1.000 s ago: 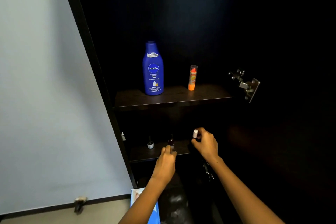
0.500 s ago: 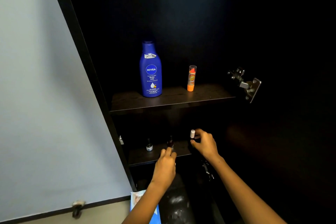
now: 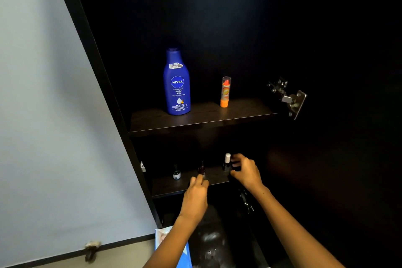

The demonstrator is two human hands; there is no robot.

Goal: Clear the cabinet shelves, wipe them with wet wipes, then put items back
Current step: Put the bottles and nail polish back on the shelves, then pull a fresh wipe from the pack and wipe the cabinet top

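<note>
Reaching up from the bottom edge, two bare forearms lead to a lower shelf (image 3: 174, 185) of a dark cabinet. Beside the left forearm lies a blue-and-white wipes pack (image 3: 165, 239). The left hand (image 3: 195, 198) has its fingers straight and together, their tips just short of a dark red nail polish bottle (image 3: 201, 168). The right hand (image 3: 247, 172) has curled fingers spread apart around a white-capped bottle (image 3: 227, 162); whether they grip it, I cannot tell. Left of both stands a small bottle with a pale label (image 3: 176, 172). Farther up, on the upper shelf (image 3: 243, 113), a blue lotion bottle (image 3: 177, 82) and an orange lip balm (image 3: 225, 92) stand upright, apart.
</note>
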